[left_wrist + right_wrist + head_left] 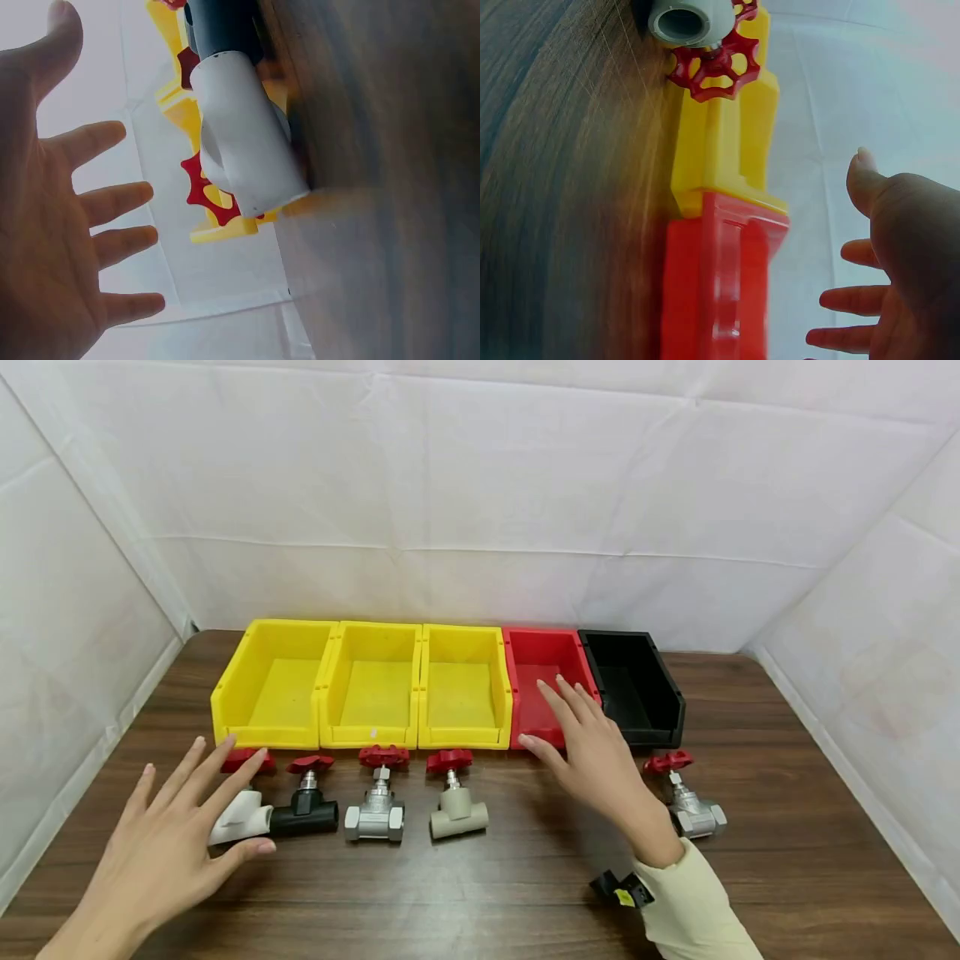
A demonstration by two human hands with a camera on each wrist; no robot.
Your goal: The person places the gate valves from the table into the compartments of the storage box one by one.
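My left hand [168, 839] hovers with spread fingers over a white plastic valve [243, 818] with a red handwheel. In the left wrist view that white valve [244, 135] lies beside the palm, nothing held. Right of it stand a black valve [303, 810], a metal valve [375, 814] and a beige valve [457, 814], all with red handwheels. My right hand [592, 760], fingers extended and holding nothing, is over the front of a red bin [536, 693]. Another metal valve [693, 810] lies right of my right wrist, partly hidden by it.
Three yellow bins [367, 735], the red bin and a black bin [667, 735] form a row along the back of the wooden table [465, 910]. A small black clip-like piece [622, 889] sits by the right sleeve. White sheeting [480, 468] encloses the back and sides.
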